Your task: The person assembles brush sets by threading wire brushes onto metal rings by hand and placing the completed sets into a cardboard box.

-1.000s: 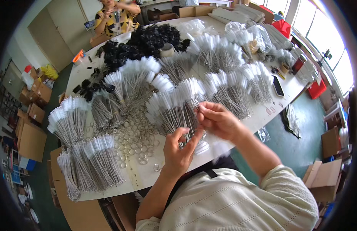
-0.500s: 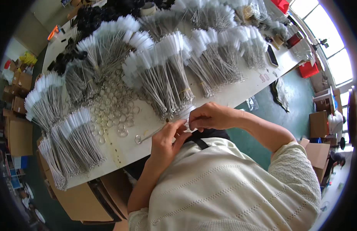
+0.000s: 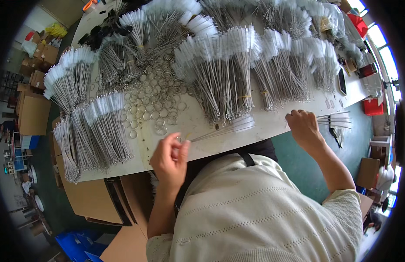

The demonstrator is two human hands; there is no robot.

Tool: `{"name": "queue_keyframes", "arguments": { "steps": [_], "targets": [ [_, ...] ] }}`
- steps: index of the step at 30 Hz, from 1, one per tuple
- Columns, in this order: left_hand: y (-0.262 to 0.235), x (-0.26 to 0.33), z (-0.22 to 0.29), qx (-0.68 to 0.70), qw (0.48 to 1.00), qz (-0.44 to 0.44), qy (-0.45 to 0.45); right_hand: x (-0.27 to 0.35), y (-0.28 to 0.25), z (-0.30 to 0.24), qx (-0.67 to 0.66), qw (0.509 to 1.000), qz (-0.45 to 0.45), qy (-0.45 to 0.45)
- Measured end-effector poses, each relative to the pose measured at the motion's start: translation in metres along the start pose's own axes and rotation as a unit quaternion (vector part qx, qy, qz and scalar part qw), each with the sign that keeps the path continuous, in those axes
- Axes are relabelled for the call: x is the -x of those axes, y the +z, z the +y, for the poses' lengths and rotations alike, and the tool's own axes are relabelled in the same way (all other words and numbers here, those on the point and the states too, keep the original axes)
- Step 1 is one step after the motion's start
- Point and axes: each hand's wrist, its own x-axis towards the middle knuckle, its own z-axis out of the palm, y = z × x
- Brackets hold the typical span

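Note:
My left hand (image 3: 169, 160) is raised over the table's near edge, fingers half curled and thumb apart. A small metal ring (image 3: 179, 139) shows by its fingertips; whether they touch it I cannot tell. To its right, a few thin wire brushes (image 3: 228, 129) with pale bristles lie along the near edge. My right hand (image 3: 304, 127) is closed near the table's right front edge. Several wire brushes (image 3: 338, 118) stick out past its far side, apparently gripped in it. Loose metal split rings (image 3: 154, 100) are spread across the middle of the table.
Bundled brushes (image 3: 224, 74) stand in dense rows at the back of the white table (image 3: 145, 163). More bunches (image 3: 102, 135) are at its left end. A phone (image 3: 342, 82) rests at the right. Open cardboard boxes (image 3: 91, 196) stand below the left edge.
My hands were together at the near edge and have parted. The right moved outward to the right with brushes; the left moved left. The whole view has shifted too.

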Motion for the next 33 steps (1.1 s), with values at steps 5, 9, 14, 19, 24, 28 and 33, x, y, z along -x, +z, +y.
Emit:
{"name": "queue_keyframes", "arguments": {
  "steps": [5,9,14,19,24,28,33],
  "targets": [
    [-0.009,0.007,-0.036,-0.136,0.988,-0.067,-0.019,-0.014,-0.015,-0.036,-0.37,0.915,0.087,-0.134],
    [-0.011,0.0,-0.028,0.185,0.971,-0.057,-0.14,-0.039,-0.06,-0.124,-0.469,0.831,0.146,-0.262],
    [-0.038,-0.028,0.001,0.279,0.957,-0.071,-0.043,-0.065,-0.062,-0.156,-0.541,0.783,0.108,-0.287],
    [-0.065,-0.047,0.019,0.256,0.953,-0.153,0.048,-0.069,-0.082,-0.138,-0.702,0.652,-0.039,-0.284],
    [-0.06,-0.061,0.031,0.236,0.951,-0.163,0.119,-0.071,-0.093,-0.125,-0.738,0.606,-0.184,-0.234],
    [-0.051,-0.058,0.053,0.264,0.955,-0.083,0.104,-0.069,-0.098,-0.122,-0.859,0.449,-0.168,-0.181],
    [-0.053,-0.066,0.071,0.086,0.959,0.012,0.271,-0.065,-0.137,-0.118,-0.891,0.413,-0.106,-0.158]
  ]
}}
